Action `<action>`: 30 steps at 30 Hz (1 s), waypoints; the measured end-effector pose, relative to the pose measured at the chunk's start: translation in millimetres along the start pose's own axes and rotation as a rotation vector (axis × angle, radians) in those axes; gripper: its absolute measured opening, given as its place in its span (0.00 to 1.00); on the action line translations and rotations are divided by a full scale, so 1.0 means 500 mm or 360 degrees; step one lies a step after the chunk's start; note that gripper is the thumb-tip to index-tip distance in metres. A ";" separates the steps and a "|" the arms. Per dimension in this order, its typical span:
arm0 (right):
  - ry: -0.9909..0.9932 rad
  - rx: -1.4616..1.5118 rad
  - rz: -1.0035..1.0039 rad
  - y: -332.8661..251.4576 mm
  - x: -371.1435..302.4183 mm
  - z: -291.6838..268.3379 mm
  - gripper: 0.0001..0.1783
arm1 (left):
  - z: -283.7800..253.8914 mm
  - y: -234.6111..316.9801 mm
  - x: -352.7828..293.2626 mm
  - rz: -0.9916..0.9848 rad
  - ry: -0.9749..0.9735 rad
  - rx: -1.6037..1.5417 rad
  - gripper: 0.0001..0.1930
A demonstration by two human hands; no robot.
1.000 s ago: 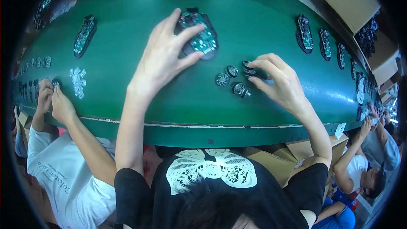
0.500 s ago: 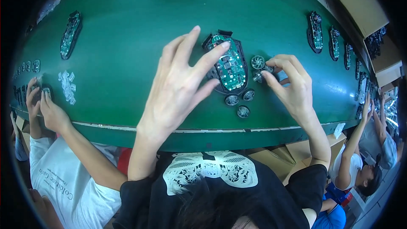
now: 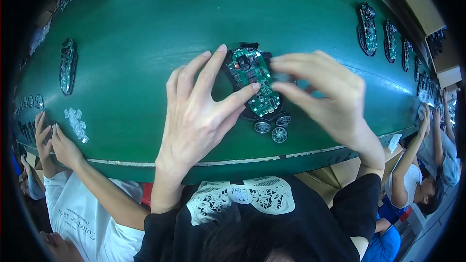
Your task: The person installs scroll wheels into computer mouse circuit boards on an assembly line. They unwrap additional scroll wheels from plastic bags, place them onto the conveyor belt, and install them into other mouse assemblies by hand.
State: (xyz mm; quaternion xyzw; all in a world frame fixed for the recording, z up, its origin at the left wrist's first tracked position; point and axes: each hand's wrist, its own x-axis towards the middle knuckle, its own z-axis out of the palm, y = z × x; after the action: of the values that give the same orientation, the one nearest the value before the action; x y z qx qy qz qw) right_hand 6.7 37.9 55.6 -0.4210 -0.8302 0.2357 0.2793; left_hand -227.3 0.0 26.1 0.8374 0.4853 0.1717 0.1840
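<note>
Before me lies a green circuit board [image 3: 266, 98] in a black casing [image 3: 249, 45], a longish tray-like shell. My left hand [image 3: 190, 104] is spread over its left side, fingers apart, one fingertip resting on the board. At the casing's right edge my right hand [image 3: 330, 98] is smeared by motion, its thumb and fingers pinched on a blurred dark round part [image 3: 281, 76]. Just below the casing are three dark wheel-like discs with silvery spokes, among them a left disc [image 3: 262, 126] and a lowest disc [image 3: 279, 135].
The green table [image 3: 160, 14] carries another board in its casing [image 3: 68, 65] at left and several more [image 3: 367, 29] at right. A pile of clear small pieces [image 3: 76, 123] lies at left, near a co-worker's hands [image 3: 58, 145]. Cardboard boxes [image 3: 412, 0] stand at far right.
My right hand has moved left to the casing's edge with the round part. My left fingertip has come down the board. The lowest disc now sits closer to the other two.
</note>
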 end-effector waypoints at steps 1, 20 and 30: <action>0.0038 -0.0066 -0.0130 0.001 0.011 0.023 0.16 | 0.004 -0.001 -0.001 0.0008 0.0027 -0.0007 0.24; -0.0163 -0.0319 0.0024 -0.033 0.055 0.025 0.27 | 0.006 0.003 -0.005 -0.0025 0.0027 0.0011 0.22; -0.0268 -0.0535 -0.0097 -0.036 0.041 0.022 0.22 | 0.006 0.019 0.004 -0.0023 0.0023 0.0021 0.25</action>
State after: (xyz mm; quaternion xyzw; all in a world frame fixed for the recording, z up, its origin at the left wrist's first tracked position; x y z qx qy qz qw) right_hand -20.8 43.5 64.5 -0.4152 -0.8907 0.1196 0.1415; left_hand -218.1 -3.0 28.3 0.8338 0.4937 0.1731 0.1763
